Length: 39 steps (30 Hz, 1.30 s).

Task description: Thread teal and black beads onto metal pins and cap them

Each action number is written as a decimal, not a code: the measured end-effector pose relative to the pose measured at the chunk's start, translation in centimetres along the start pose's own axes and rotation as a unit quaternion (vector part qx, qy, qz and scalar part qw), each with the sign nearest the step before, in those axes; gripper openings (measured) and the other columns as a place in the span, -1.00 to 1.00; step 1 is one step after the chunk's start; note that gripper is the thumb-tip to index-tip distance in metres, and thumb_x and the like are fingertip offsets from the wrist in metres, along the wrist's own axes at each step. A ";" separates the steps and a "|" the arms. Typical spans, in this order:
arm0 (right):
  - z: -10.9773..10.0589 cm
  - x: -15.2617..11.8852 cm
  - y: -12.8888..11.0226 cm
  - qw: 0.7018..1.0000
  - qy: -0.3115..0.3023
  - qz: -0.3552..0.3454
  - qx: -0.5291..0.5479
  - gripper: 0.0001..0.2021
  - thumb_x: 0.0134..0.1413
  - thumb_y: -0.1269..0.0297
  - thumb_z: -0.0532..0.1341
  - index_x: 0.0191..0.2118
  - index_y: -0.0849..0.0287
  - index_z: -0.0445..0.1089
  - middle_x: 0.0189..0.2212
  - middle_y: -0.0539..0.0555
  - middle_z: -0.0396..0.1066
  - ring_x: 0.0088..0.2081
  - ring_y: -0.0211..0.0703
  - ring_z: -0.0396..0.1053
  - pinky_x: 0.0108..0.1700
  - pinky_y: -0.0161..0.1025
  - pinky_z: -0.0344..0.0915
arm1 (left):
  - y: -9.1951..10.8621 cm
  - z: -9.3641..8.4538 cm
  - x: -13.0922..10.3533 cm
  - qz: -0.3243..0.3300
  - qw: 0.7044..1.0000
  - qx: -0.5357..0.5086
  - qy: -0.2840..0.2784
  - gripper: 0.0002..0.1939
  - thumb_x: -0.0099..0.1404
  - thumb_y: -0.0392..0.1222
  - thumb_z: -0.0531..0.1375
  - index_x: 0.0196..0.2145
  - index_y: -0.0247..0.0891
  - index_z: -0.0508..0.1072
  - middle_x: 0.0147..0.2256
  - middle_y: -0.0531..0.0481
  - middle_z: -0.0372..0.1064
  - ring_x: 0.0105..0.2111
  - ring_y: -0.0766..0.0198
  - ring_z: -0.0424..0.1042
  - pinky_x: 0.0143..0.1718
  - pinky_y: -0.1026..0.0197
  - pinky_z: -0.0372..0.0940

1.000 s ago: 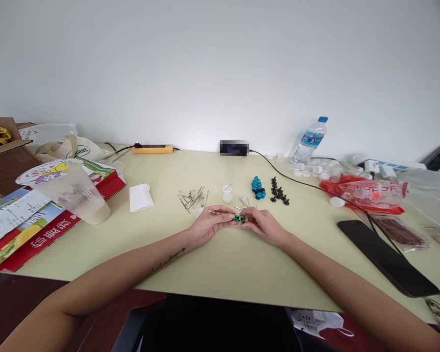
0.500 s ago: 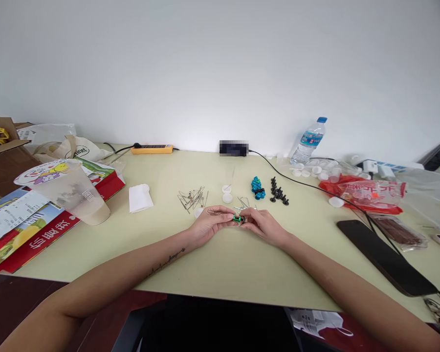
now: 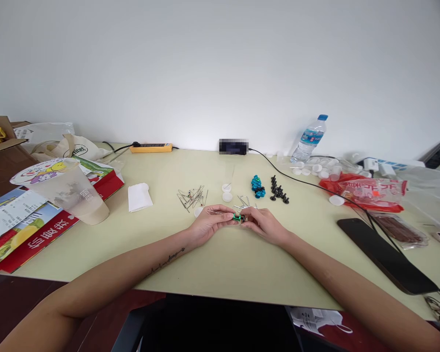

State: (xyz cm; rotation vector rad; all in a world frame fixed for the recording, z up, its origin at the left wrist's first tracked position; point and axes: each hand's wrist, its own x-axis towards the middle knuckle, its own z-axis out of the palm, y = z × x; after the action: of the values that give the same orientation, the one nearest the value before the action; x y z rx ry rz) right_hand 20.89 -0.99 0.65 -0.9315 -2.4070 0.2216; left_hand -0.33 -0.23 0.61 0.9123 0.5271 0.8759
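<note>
One small green piece [image 3: 236, 217], tube-like, at the middle of the pale table [image 3: 220, 269], between both hands, with a dark part [image 3: 243, 218] at its right end. Pinched on its left side by the thumb and fingers of the left hand [image 3: 210, 226]; dark part gripped by the fingers of the right hand [image 3: 263, 225], bent and close together. Too small to tell how green and dark meet.

Along the left hand's fingers, a thin metal rod [image 3: 215, 212]; impossible to tell whether held or lying behind. Just past the right fingertips, several bent metal pieces [image 3: 245, 201], partly hidden. Just past the left hand, a white disc [image 3: 198, 211], partly covered, and then a loose heap of metal pins [image 3: 192, 197], many crossing.

Farther back, between the heap and a cluster of blue pieces [image 3: 257, 187], two white caps [image 3: 227, 196]. Just right of the blue, a scatter of black pieces [image 3: 278, 191].

Out to the left, folded white paper [image 3: 140, 197], then a plastic cup [image 3: 78, 198] with pale drink at the bottom. Out to the right, a red packet [image 3: 374, 191] and a flat black slab [image 3: 385, 254]. Along the wall [image 3: 220, 73], an orange power strip [image 3: 151, 148] and a blue-capped bottle [image 3: 310, 139].
</note>
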 end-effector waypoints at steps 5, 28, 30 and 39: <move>-0.2 0.0 -0.2 1.000 -0.007 -0.001 -0.002 -0.79 0.23 0.15 0.01 -0.13 0.17 0.19 -0.49 0.02 0.39 -0.52 -0.25 0.29 -0.45 -0.33 0.14 | 0.0 -0.1 0.1 0.003 1.000 0.007 -0.003 -0.73 -0.01 -0.25 0.35 -0.32 -0.39 0.48 -0.35 -0.09 0.46 -0.32 0.23 0.46 -0.08 0.13 0.27; -0.1 0.0 -0.2 1.000 -0.001 -0.001 -0.011 -0.79 0.22 0.16 0.04 -0.13 0.18 0.21 -0.49 0.03 0.41 -0.48 -0.21 0.34 -0.43 -0.32 0.16 | 0.0 0.0 0.0 0.006 1.000 0.001 -0.007 -0.74 -0.02 -0.26 0.35 -0.33 -0.39 0.47 -0.32 -0.11 0.47 -0.30 0.20 0.47 -0.07 0.10 0.28; 0.0 0.0 -0.1 1.000 -0.001 -0.006 -0.012 -0.79 0.22 0.16 0.04 -0.14 0.17 0.21 -0.48 0.04 0.41 -0.48 -0.21 0.34 -0.42 -0.32 0.16 | -0.1 -0.1 0.0 0.009 1.000 0.003 -0.008 -0.74 -0.01 -0.26 0.35 -0.33 -0.39 0.47 -0.32 -0.11 0.47 -0.30 0.19 0.47 -0.06 0.09 0.27; 0.0 0.0 0.0 0.999 0.000 -0.029 -0.026 -0.82 0.23 0.18 0.02 -0.18 0.18 0.20 -0.49 0.01 0.37 -0.50 -0.26 0.28 -0.44 -0.34 0.12 | -0.1 -0.2 0.0 0.003 1.000 0.013 -0.010 -0.74 0.01 -0.26 0.34 -0.31 -0.39 0.47 -0.29 -0.13 0.46 -0.28 0.19 0.46 -0.04 0.08 0.26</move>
State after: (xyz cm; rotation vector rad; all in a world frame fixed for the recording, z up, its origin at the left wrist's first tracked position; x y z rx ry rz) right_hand 20.88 -1.03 0.63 -0.8833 -2.4463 0.1377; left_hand -0.44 -0.18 0.45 0.9452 0.5200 0.8663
